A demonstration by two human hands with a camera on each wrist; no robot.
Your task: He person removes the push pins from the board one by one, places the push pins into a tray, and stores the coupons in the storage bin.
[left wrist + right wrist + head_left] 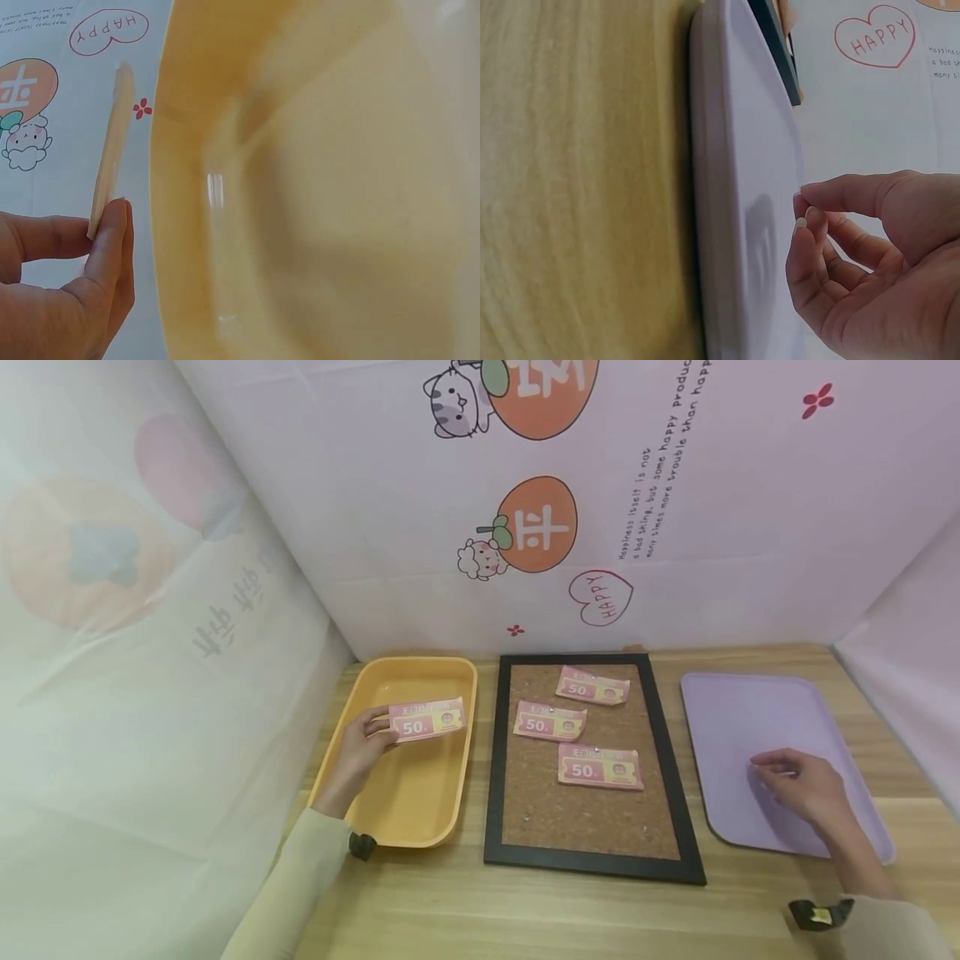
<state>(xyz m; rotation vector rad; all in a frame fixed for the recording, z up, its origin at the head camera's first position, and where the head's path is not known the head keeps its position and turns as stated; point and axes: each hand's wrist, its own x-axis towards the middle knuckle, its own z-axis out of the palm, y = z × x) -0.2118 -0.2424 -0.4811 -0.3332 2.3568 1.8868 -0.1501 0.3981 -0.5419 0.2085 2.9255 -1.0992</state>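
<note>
My left hand [362, 750] pinches a pink and yellow paper coupon [427, 720] marked 50 between thumb and fingers, above the yellow tray [408, 839]. Seen edge-on in the left wrist view, the coupon [111, 154] stands thin and upright. Over the purple tray [738, 718], my right hand [806, 785] has curled fingers, thumb tip meeting fingertips. I see no object between them in the right wrist view. Between the trays lies a black-framed corkboard [525, 785] with three similar coupons, an upper one [592, 686], a left one [550, 721] and a lower one [600, 768].
Small pushpins show at the coupons' top edges, and small shiny spots, perhaps pins, near the board's lower corners. Everything stands on a wood-grain table [450, 910]. A printed white cloth [412, 527] hangs behind, with more cloth at both sides.
</note>
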